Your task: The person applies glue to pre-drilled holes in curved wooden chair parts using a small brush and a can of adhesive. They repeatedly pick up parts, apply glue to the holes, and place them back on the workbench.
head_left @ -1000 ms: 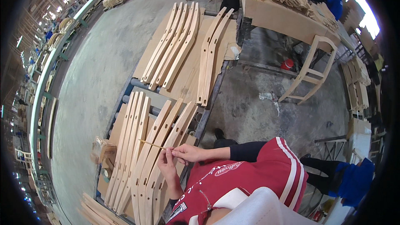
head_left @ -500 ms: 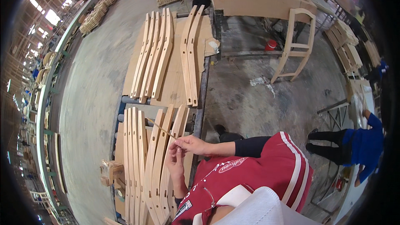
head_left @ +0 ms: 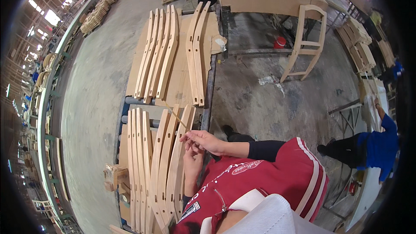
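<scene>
My right hand [head_left: 207, 142] is closed in a pinch on a thin tan stick [head_left: 177, 116], which points up and to the left. Just below it, my left hand [head_left: 193, 156] has its fingers curled together near the stick's lower end; what they grip is hidden. Under the stick lie several pale curved wooden chair legs [head_left: 162, 160] with slots cut in them, laid side by side. Farther off, a second batch of curved wooden chair legs [head_left: 164, 56] rests on a cardboard sheet [head_left: 181, 78].
A roller conveyor [head_left: 211, 91] carries the wooden parts. To the right, a wooden chair frame [head_left: 302, 52] leans by a cardboard-covered bench [head_left: 268, 0], with a red bucket [head_left: 280, 42] below. A person in blue [head_left: 379, 147] stands at a table at far right.
Both hands have shifted slightly up and right, with the stick now tilted more steeply. The person in blue has moved an arm farther over the table.
</scene>
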Available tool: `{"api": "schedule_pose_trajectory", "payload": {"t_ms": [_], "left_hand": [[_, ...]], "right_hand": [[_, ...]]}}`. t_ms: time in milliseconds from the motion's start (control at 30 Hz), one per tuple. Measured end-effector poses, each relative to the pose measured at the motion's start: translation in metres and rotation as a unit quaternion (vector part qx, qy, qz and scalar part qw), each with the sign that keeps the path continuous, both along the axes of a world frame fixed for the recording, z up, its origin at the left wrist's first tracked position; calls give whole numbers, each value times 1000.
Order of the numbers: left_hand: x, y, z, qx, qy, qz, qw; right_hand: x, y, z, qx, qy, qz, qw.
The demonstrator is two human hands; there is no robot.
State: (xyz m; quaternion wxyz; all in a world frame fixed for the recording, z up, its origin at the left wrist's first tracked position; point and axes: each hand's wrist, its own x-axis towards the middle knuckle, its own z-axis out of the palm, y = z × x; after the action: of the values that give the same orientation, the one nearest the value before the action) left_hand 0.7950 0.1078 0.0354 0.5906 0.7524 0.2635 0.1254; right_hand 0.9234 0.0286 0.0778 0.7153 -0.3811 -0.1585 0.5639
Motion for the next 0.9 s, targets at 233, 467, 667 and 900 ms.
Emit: {"api": "schedule_pose_trajectory", "payload": {"t_ms": [233, 467, 667, 900], "left_hand": [[-1, -14, 21, 85, 33, 17, 996], [-7, -21, 25, 96, 29, 20, 995], [-1, -22, 31, 135, 19, -4, 991], [1, -26, 30, 157, 15, -13, 987]], "right_hand": [[-3, 3, 0, -21, 22, 38, 999], [-6, 7, 9, -43, 18, 60, 997], [-4, 1, 9, -28, 31, 44, 998], [-1, -6, 15, -36, 26, 54, 998]]}}
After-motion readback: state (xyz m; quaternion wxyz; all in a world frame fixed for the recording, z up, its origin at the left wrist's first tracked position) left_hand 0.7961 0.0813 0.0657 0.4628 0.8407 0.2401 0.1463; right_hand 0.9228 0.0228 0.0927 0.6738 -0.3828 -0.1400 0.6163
